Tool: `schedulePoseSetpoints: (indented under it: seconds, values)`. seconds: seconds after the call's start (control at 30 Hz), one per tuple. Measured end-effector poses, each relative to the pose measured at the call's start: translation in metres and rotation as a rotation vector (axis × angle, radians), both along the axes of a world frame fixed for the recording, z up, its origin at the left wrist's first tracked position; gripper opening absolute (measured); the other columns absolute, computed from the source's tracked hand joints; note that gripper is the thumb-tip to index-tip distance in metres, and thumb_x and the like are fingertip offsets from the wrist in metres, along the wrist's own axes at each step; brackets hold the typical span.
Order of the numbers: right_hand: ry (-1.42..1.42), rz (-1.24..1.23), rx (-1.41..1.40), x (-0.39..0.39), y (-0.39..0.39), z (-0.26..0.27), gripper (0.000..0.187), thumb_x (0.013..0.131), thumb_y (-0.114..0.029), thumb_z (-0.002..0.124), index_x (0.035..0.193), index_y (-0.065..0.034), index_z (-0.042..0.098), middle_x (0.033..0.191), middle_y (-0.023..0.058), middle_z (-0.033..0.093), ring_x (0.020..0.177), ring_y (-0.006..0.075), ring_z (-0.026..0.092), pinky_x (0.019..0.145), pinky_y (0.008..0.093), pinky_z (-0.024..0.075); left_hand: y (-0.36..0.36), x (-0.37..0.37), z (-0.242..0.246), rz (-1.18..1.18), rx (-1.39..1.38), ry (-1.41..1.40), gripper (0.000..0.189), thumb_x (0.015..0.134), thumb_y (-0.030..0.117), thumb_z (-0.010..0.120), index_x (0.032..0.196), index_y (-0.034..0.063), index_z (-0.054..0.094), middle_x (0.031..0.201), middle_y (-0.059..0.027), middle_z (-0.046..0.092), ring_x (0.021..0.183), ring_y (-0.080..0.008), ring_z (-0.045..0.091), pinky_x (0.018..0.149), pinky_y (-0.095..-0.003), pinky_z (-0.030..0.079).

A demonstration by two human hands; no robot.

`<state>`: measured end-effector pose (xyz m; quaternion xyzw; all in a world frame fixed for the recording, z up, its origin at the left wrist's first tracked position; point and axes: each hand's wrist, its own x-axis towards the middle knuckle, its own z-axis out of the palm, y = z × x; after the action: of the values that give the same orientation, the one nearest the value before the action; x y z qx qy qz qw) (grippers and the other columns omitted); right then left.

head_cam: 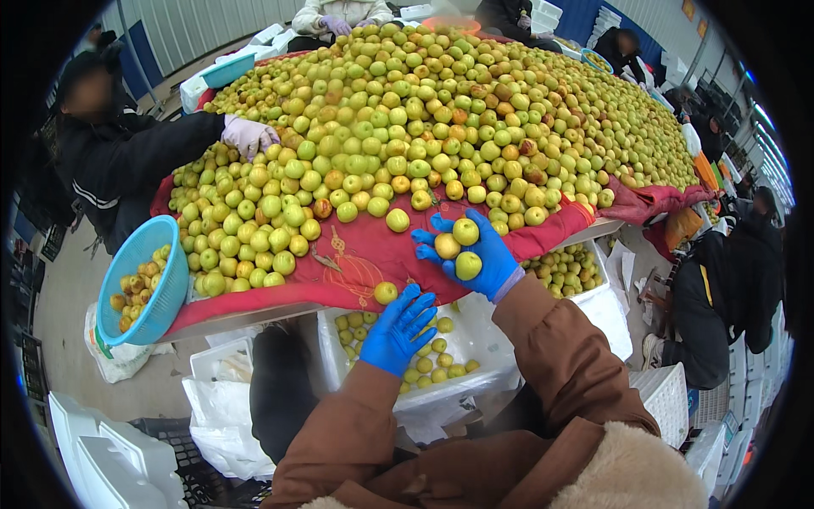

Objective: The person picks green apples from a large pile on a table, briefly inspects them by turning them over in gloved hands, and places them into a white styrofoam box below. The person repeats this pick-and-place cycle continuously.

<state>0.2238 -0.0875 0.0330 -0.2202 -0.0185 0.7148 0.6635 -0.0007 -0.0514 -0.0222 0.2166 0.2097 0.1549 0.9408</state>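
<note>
Three round yellow-green fruits [468, 265], which look like jujubes, rest in the upturned palm and fingers of my right hand [493, 257], in a blue glove. My left hand [395, 334], gloved in blue too, is palm up with its fingers apart and holds nothing. Just past its fingertips is a single fruit [385, 292] at the near edge of the red cloth [356, 264]; whether they touch, I cannot tell. Below my hands stands a white foam box [489, 331] lined with clear plastic, with several fruits inside. A large heap of fruit [407, 127] covers the table beyond.
A blue plastic basket [172, 280] with browner fruits leans at the table's left corner. Nearby, a co-worker's gloved hand [248, 135] touches the heap. Another fruit-filled foam box [601, 270] stands under the table's right side. White foam boxes [121, 458] stand at lower left.
</note>
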Motion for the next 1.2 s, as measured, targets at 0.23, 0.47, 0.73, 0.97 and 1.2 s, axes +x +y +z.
schedulePoseSetpoints:
  seconds: [0.23,0.47,0.73,0.97,1.2]
  values:
    - [0.173,0.162,0.155,-0.028,-0.02,0.01,0.068,0.094,-0.061,0.031,0.137,-0.0102,0.044,0.148,0.0244,0.03,0.123,0.044,0.047,0.064,0.0422,0.0595,0.02,-0.01,-0.011,-0.026,-0.292,-0.161,0.067,0.089,0.06,0.049,0.135,0.012,0.048,0.131,-0.0055,0.057,0.114,-0.0191,0.057,0.09,-0.036,0.046]
    - [-0.129,0.389,0.073,-0.021,-0.055,-0.016,0.074,0.09,-0.068,0.034,0.132,-0.0098,0.049,0.133,0.0194,0.051,0.105,0.0359,0.062,0.053,0.0356,0.0562,0.011,-0.003,-0.011,0.041,-0.145,-0.123,0.059,0.087,0.034,0.061,0.138,0.0098,0.043,0.13,-0.0097,0.056,0.11,-0.0224,0.06,0.09,-0.0349,0.051]
    - [-0.609,0.586,-0.695,-0.026,-0.091,-0.138,0.055,0.091,-0.053,0.049,0.124,-0.0091,0.055,0.118,0.0137,0.062,0.099,0.0292,0.064,0.071,0.0373,0.0534,-0.004,0.003,-0.071,-0.391,0.072,0.083,0.06,0.084,0.032,0.063,0.137,0.0118,0.044,0.125,-0.0085,0.059,0.111,-0.0198,0.059,0.084,-0.0293,0.05]
    - [-1.493,0.66,-0.678,-0.03,-0.089,-0.11,0.044,0.096,-0.04,0.047,0.125,-0.0083,0.057,0.112,0.0158,0.063,0.101,0.0258,0.062,0.085,0.0365,0.0506,-0.053,0.02,-0.091,-0.5,0.179,0.555,0.067,0.092,0.05,0.053,0.143,0.011,0.032,0.12,-0.0088,0.063,0.088,-0.0175,0.065,0.076,-0.0312,0.047]
    - [-1.97,0.256,0.073,-0.029,-0.023,0.022,0.035,0.086,-0.032,0.067,0.114,-0.011,0.065,0.108,0.0134,0.065,0.096,0.0263,0.064,0.083,0.0368,0.0507,-0.041,0.029,-0.061,-0.389,0.119,0.366,0.052,0.093,0.045,0.05,0.131,0.009,0.052,0.118,-0.0115,0.063,0.094,-0.0191,0.064,0.086,-0.0297,0.046]
